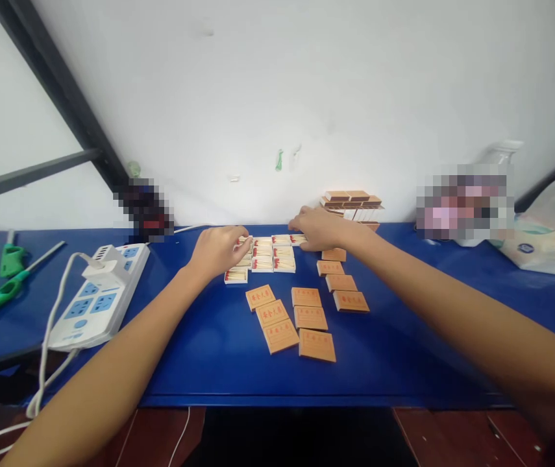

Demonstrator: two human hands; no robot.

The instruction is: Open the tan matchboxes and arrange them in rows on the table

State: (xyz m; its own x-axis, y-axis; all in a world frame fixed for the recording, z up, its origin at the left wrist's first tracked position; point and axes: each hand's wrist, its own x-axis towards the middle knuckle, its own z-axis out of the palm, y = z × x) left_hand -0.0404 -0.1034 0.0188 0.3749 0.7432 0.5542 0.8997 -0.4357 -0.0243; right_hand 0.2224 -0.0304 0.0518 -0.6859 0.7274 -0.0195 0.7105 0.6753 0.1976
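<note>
Open white matchbox trays (263, 253) full of red-tipped matches stand in a block near the back of the blue table. My left hand (219, 250) is at the block's left column, thumb and forefinger closed around the edge of a tray (245, 241) there. At the back right end, the fingers and thumb of my right hand (320, 227) close on another filled tray (298, 239), partly covered by the hand. Orange-brown matchbox sleeves (311, 318) with red print lie in front in loose columns. More sleeves (341, 283) run in a line below my right forearm.
Behind my right hand is a stacked structure of matchboxes (352, 200) against the white wall. A white power strip (97, 305) with a plug and cable lies left, beside green long-necked lighters (12, 259). A tissue pack (540, 243) is at the far right.
</note>
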